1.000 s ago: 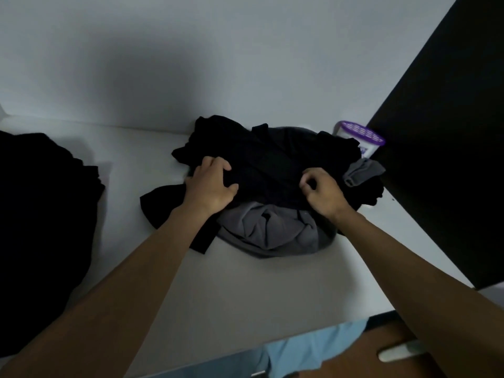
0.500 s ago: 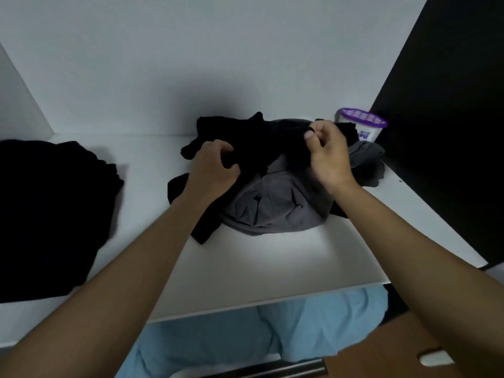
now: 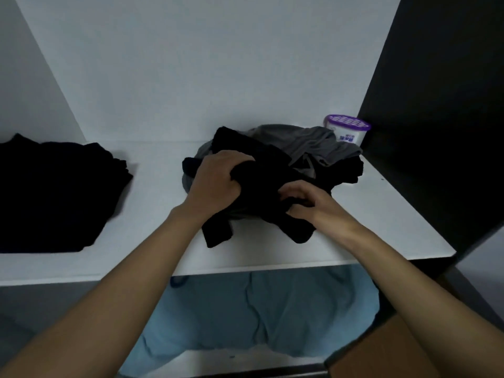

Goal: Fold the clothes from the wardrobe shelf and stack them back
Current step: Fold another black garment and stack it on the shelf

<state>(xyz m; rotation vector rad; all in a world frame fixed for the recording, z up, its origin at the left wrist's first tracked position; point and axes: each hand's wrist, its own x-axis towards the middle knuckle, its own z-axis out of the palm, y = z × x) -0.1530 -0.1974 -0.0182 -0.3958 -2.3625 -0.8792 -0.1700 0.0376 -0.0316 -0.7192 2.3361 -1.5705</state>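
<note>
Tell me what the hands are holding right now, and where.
Both hands grip the black garment: left hand a bunched upper fold, right hand its near edge.

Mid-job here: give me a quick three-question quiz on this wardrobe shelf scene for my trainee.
1. True or false: both hands grip the black garment.
2. Which stands at the shelf's back right corner? A) the purple-lidded tub B) a shoe box C) a lamp
3. What colour is the cloth lying under the black garment?

Key:
1. True: the left hand and right hand both clutch it.
2. A
3. Grey: the grey garment shows behind and beneath it.
</note>
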